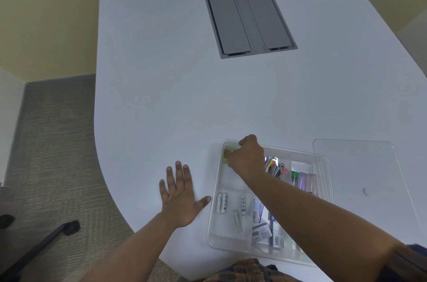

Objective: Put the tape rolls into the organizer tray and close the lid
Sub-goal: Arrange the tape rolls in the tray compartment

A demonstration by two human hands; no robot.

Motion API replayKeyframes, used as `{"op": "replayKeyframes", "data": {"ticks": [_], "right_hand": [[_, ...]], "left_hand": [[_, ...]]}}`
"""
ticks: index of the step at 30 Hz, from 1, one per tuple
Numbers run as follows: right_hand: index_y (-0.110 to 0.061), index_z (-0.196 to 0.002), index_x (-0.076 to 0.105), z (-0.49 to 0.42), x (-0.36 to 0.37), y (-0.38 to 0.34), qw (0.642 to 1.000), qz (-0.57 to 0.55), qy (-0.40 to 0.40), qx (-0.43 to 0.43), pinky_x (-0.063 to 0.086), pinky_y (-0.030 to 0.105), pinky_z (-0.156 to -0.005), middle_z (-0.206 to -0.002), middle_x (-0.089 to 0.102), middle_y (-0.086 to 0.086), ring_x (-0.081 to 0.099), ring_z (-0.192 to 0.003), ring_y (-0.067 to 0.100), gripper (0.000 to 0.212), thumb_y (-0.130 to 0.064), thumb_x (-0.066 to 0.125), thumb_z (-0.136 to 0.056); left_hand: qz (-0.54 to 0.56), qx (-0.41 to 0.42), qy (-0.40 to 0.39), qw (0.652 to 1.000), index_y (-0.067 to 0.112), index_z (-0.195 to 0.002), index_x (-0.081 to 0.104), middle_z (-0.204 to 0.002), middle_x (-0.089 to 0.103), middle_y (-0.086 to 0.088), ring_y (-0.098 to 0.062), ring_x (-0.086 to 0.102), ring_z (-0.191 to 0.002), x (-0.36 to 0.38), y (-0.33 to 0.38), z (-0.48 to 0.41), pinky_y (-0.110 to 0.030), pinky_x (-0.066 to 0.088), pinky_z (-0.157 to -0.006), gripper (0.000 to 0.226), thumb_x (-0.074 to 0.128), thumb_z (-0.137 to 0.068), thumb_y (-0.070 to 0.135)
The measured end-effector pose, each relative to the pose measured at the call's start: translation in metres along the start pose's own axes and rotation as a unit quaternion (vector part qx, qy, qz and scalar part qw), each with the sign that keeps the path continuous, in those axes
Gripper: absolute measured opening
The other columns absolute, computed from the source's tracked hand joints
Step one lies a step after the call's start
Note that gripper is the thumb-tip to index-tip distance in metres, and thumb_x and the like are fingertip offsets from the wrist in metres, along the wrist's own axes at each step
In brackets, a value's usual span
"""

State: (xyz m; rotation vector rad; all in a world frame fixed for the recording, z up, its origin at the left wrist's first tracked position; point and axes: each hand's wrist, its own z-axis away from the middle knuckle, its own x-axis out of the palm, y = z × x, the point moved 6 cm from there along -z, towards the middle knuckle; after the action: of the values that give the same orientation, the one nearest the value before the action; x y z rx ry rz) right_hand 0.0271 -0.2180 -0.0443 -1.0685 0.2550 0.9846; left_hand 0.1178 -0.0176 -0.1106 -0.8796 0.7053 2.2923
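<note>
A clear plastic organizer tray (215,219) sits near the table's front edge. My right hand (248,158) reaches into its far left compartment, fingers closed on a yellow-green tape roll (227,153) that is mostly hidden by the hand. My left hand (181,194) lies flat and open on the table just left of the tray, thumb close to its wall. The clear lid (360,173) lies on the table to the right of the tray.
The tray also holds several batteries (221,203), small packets (261,231), clips and coloured tubes (302,181). A grey cable hatch (249,20) is set in the white table (161,74) farther back. A chair base (46,240) stands on the carpet at left.
</note>
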Motion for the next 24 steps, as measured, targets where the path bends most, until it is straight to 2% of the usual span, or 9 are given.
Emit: {"op": "replayKeyframes", "data": {"ticks": [2,4,6,8,10,13,16,20,24], "right_hand": [[-0.023,-0.092,0.041,0.001,0.002,0.001,1.000,-0.021,-0.008,0.012,0.040,0.024,-0.048,-0.079,0.070,0.009,0.068,-0.063,0.017,0.039,-0.028,0.074,-0.071],[-0.024,-0.088,0.042,0.002,0.005,0.002,0.999,-0.037,-0.020,0.026,0.049,0.027,-0.052,-0.073,0.071,0.008,0.069,-0.059,0.015,0.035,-0.024,0.072,-0.070],[-0.023,-0.082,0.044,0.004,0.007,0.003,0.998,-0.043,-0.029,0.033,0.057,0.035,-0.066,-0.072,0.071,0.008,0.070,-0.067,0.021,0.032,-0.019,0.072,-0.067],[-0.022,-0.076,0.045,0.007,0.007,0.003,0.998,-0.037,-0.039,0.020,0.056,0.038,-0.070,-0.079,0.070,0.011,0.068,-0.075,0.027,0.031,-0.017,0.074,-0.064],[-0.021,-0.071,0.047,0.012,0.004,0.004,0.999,-0.017,-0.047,-0.012,0.052,0.034,-0.061,-0.077,0.066,0.005,0.064,-0.071,0.024,0.030,-0.016,0.075,-0.063],[-0.024,-0.061,0.044,0.022,-0.003,0.002,0.991,0.069,-0.062,-0.100,0.032,0.024,-0.047,-0.061,0.052,-0.010,0.048,-0.053,0.006,0.031,-0.016,0.074,-0.061],[-0.023,-0.063,0.042,0.030,-0.004,0.001,0.957,0.196,-0.111,-0.183,0.033,0.024,-0.047,-0.061,0.053,-0.009,0.051,-0.056,0.010,0.027,-0.017,0.069,-0.063],[-0.020,-0.076,0.043,0.036,0.001,-0.001,0.868,0.396,-0.133,-0.266,0.041,0.028,-0.057,-0.078,0.060,0.004,0.062,-0.074,0.030,0.019,-0.012,0.061,-0.074],[-0.019,-0.085,0.054,0.037,0.002,-0.002,0.854,0.416,-0.182,-0.254,0.050,0.034,-0.069,-0.091,0.064,0.006,0.062,-0.086,0.030,0.014,-0.009,0.061,-0.078]], "left_hand": [[0.002,-0.001,0.000,1.000,0.018,-0.129,-0.047,-0.136,-0.057,-0.001,-0.025,-0.055,-0.122,0.000,0.000,0.000,-0.051,-0.026,-0.105,0.108,0.022,-0.077,0.082],[0.001,-0.002,0.001,1.000,0.018,-0.130,-0.046,-0.137,-0.056,-0.001,-0.025,-0.055,-0.122,0.001,-0.001,-0.001,-0.051,-0.026,-0.105,0.108,0.022,-0.077,0.082],[-0.001,-0.003,0.001,1.000,0.018,-0.130,-0.047,-0.137,-0.056,-0.001,-0.025,-0.055,-0.123,0.002,-0.001,-0.001,-0.052,-0.025,-0.105,0.108,0.020,-0.076,0.083],[0.000,-0.004,0.002,1.000,0.019,-0.129,-0.047,-0.137,-0.057,-0.001,-0.025,-0.054,-0.123,0.002,-0.002,-0.002,-0.052,-0.025,-0.106,0.108,0.018,-0.074,0.084],[0.002,-0.001,0.003,1.000,0.019,-0.129,-0.047,-0.137,-0.056,-0.001,-0.025,-0.054,-0.123,0.003,-0.003,-0.002,-0.052,-0.025,-0.106,0.108,0.018,-0.073,0.085],[0.001,0.001,0.006,1.000,0.019,-0.129,-0.048,-0.137,-0.057,-0.001,-0.025,-0.054,-0.124,0.004,-0.003,-0.003,-0.052,-0.026,-0.105,0.108,0.016,-0.072,0.085],[0.004,0.003,0.009,1.000,0.019,-0.129,-0.048,-0.137,-0.057,-0.001,-0.025,-0.054,-0.123,0.003,-0.002,-0.003,-0.052,-0.026,-0.105,0.108,0.018,-0.073,0.084],[0.007,0.000,0.010,1.000,0.019,-0.128,-0.048,-0.137,-0.056,-0.001,-0.025,-0.055,-0.122,0.002,-0.003,-0.002,-0.052,-0.025,-0.106,0.108,0.021,-0.075,0.083],[0.011,0.001,0.007,1.000,0.019,-0.128,-0.048,-0.136,-0.057,-0.001,-0.025,-0.055,-0.122,0.002,-0.002,-0.001,-0.052,-0.025,-0.106,0.108,0.024,-0.077,0.081]]}}
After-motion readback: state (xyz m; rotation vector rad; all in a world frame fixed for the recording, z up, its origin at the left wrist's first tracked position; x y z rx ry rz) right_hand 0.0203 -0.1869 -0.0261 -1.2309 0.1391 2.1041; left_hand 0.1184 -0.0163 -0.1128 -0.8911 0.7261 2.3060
